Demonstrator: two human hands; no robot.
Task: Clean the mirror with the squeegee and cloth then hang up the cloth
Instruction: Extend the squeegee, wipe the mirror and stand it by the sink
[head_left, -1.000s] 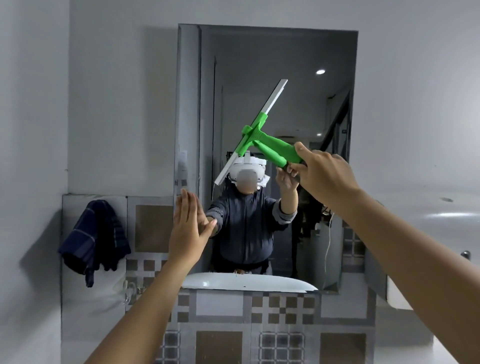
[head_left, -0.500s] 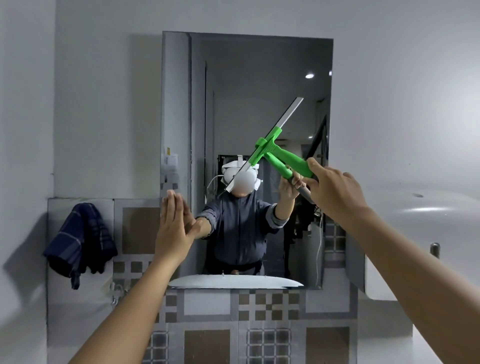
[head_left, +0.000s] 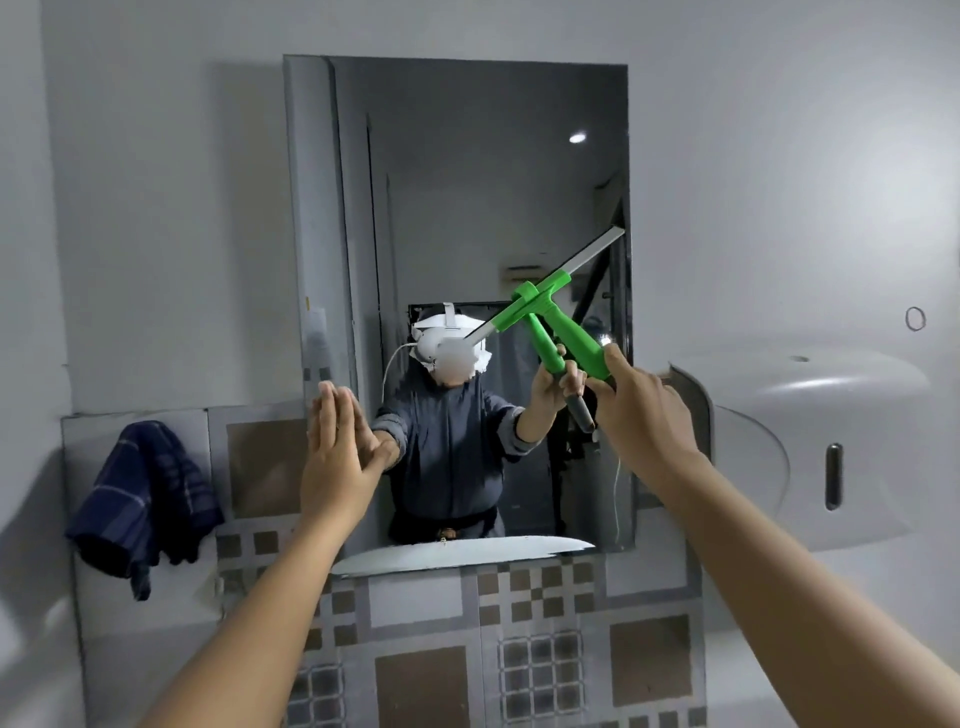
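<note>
The right hand (head_left: 641, 410) is wrapped around the green handle of the squeegee (head_left: 550, 317), fingers curled tight. The left hand (head_left: 337, 452) holds nothing: its palm is flat and its fingers are straight and together, set at the left edge of the mirror (head_left: 467, 208), low down; whether it presses the glass or only hovers there I cannot tell.

The squeegee's blade runs diagonally across the right half of the mirror, its upper end near the right edge and its lower end toward the middle. It seems to lie on or just off the glass, since its reflection meets it closely.

The step in hand looks like the squeegee pass, the first part of the job. The next move, as I judge it, calls for keeping the blade flat to the glass and drawing it in an even stroke, with the left hand steadying. The cloth work and the hanging up are not yet done.

The cloth (head_left: 143, 499), dark blue with pale checks, hangs bunched on the tiled wall (head_left: 545, 649) to the left of the mirror, well apart from both hands.

Counted: two hands, one squeegee, one mirror, one cloth, and one white dispenser (head_left: 810, 447) on the wall to the right of the mirror.
</note>
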